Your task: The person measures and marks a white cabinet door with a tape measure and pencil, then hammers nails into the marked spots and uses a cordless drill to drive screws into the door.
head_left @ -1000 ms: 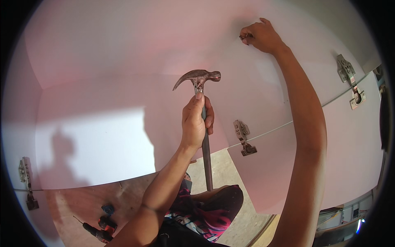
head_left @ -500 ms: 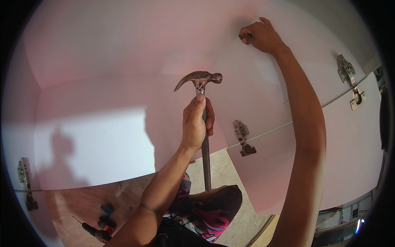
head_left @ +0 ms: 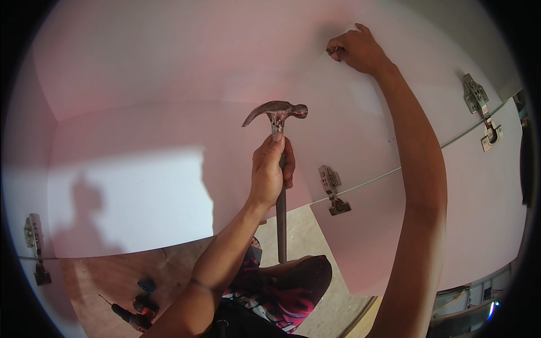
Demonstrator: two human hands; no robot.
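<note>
My left hand [head_left: 266, 176] is wrapped round the upper handle of a claw hammer [head_left: 277, 109], thumb laid along it just below the head. The hammer stands upright, claw to the left and striking face to the right, its dark handle reaching down toward my knee. Far up on the right, my right hand [head_left: 360, 50] is closed in a pinch near the inner white panel [head_left: 338, 124] of a cabinet. Something small may be between the fingertips, but I cannot make it out.
Metal hinges join the cabinet to its doors: one hinge [head_left: 332, 190] near the middle, another hinge [head_left: 483, 112] at right, a third hinge [head_left: 37, 248] at far left. A cordless drill [head_left: 132, 315] lies on the floor [head_left: 90, 281] at lower left.
The hammer and my left hand have shifted very slightly down and to the right. My right hand stays in its place.
</note>
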